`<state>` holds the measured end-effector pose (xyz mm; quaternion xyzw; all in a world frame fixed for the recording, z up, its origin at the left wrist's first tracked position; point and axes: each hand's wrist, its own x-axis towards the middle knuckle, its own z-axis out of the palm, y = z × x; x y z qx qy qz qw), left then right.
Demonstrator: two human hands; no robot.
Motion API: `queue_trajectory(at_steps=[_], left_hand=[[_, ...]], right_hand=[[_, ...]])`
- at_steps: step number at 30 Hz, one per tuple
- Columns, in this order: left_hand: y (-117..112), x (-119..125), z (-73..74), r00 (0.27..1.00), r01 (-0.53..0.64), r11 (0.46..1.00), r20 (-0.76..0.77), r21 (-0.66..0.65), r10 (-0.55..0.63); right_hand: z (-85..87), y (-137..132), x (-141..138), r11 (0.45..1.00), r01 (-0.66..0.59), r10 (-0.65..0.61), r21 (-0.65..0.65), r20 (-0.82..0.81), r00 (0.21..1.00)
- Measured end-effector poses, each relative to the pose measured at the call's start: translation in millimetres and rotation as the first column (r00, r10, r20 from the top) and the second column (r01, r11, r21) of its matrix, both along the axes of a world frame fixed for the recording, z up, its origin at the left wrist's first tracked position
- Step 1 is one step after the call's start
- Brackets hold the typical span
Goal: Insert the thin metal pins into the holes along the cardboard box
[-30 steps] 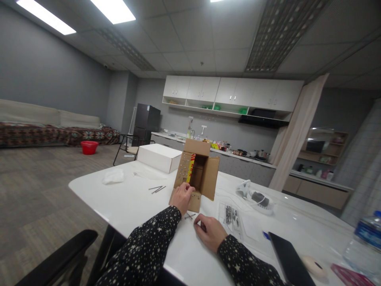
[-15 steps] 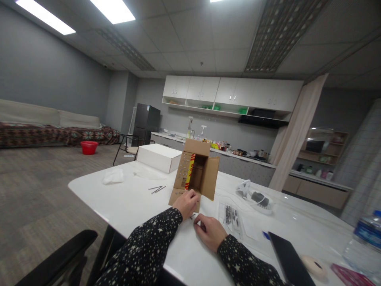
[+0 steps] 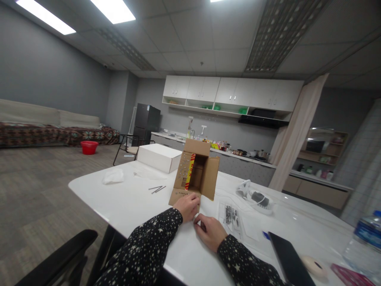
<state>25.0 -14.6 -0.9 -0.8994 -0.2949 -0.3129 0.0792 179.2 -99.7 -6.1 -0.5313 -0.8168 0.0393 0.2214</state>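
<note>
My left hand [image 3: 187, 207] is closed, with its fingers curled in front of the lower flap of an open cardboard box [image 3: 180, 174]. Close beside it on the right, my right hand [image 3: 210, 231] rests on the table with its thumb and fingers bent together. Whatever either hand pinches is hidden or too small to make out. The box stands with its opening towards me, and its flaps are spread. Several thin metal rods [image 3: 157, 190] lie to the left of the box. A clear plastic bag of small dark parts [image 3: 232, 216] lies right of my hands.
The white table [image 3: 125, 200] carries a white box [image 3: 159, 157], crumpled white plastic [image 3: 113, 176] and a white item with a grey part [image 3: 258, 198]. Nearer me on the right are a black phone-like slab [image 3: 290, 258], a beige mouse-shaped object [image 3: 314, 266] and a water bottle [image 3: 364, 246].
My left hand has dropped slightly towards my right hand, and its fingers have bent lower. A small dark piece seen between the hands is now hidden. My right hand has stayed almost still.
</note>
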Motion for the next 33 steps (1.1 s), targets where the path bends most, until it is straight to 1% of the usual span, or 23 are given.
queue_trajectory(at_steps=[7,12,14,17,24,29,33], left_hand=[[-5.4,-1.1,3.2,0.995,-0.038,0.996,-0.096,-0.076,0.031],[-4.9,-2.6,4.1,0.981,-0.054,0.978,-0.191,-0.2,0.015],[-5.3,-3.3,4.6,0.979,-0.058,0.97,-0.202,-0.236,0.01],[-7.0,-3.8,5.3,0.981,-0.061,0.966,-0.196,-0.253,0.011],[-6.6,-3.1,4.1,0.982,-0.056,0.97,-0.187,-0.237,0.011],[-4.8,-3.4,4.3,0.992,-0.065,0.992,-0.11,-0.105,0.053],[-6.2,-4.8,7.8,0.992,-0.115,0.993,-0.047,-0.039,0.113]], right_hand=[[2.0,-0.2,-0.4,1.0,-0.008,0.008,0.01,-0.009,1.0],[2.7,-1.5,-1.1,1.0,0.006,-0.006,-0.005,-0.006,1.0],[2.9,-1.8,-1.3,1.0,0.009,-0.009,-0.008,-0.006,1.0],[2.4,-1.4,-1.1,1.0,0.009,-0.009,-0.005,-0.001,1.0],[1.9,-1.0,-0.5,1.0,0.007,-0.007,-0.005,0.014,1.0],[6.2,-3.8,-2.6,1.0,0.014,-0.014,-0.012,0.023,1.0],[7.5,-4.0,-3.0,0.999,0.022,-0.021,-0.026,0.031,0.999]])
